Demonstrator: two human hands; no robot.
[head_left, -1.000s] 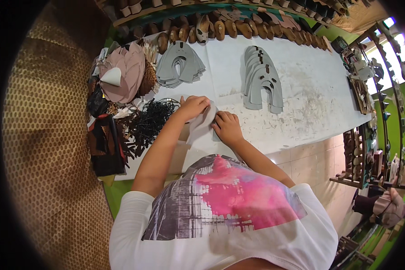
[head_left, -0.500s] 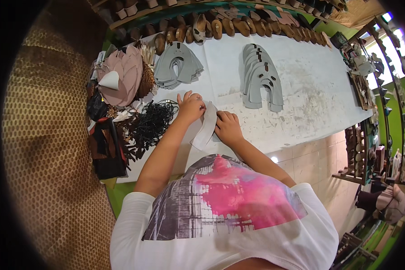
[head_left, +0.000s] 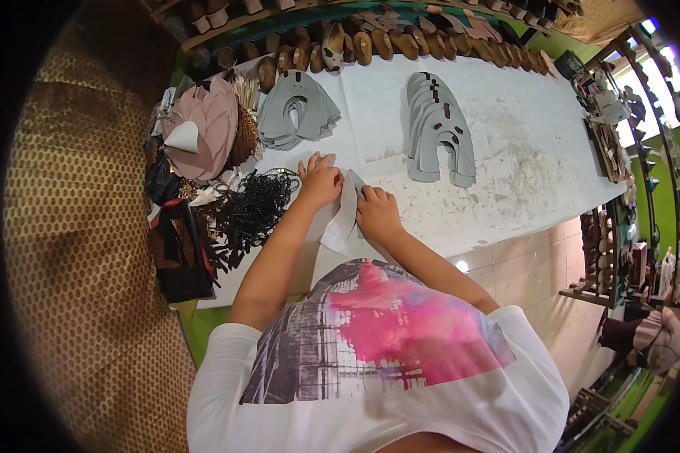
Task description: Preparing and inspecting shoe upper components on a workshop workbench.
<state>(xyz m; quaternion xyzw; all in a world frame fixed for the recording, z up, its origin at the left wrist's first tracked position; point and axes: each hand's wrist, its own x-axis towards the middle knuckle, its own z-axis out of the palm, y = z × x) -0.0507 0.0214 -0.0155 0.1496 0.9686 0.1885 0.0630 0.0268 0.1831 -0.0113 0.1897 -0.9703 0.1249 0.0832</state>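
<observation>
On the white work table [head_left: 521, 158], my left hand [head_left: 319, 181] and my right hand [head_left: 378, 211] press on a pale grey cut piece [head_left: 343, 219] that lies between them near the table's front edge. Both hands rest on its upper part, fingers curled over it. A fanned stack of grey cut pieces [head_left: 296, 117] lies just beyond my left hand. A second, longer stack of grey cut pieces [head_left: 440, 130] lies farther right.
A pile of black straps [head_left: 255, 210] and dark bags [head_left: 175, 249] sit at the left. Pink cut pieces [head_left: 204, 128] lie at the far left corner. Wooden shoe forms [head_left: 400, 41] line the back edge. Racks [head_left: 627, 121] stand at the right, and another person [head_left: 653, 340] is at the lower right.
Both hands have stayed on the pale grey piece and shifted it slightly; it now hangs more upright between them.
</observation>
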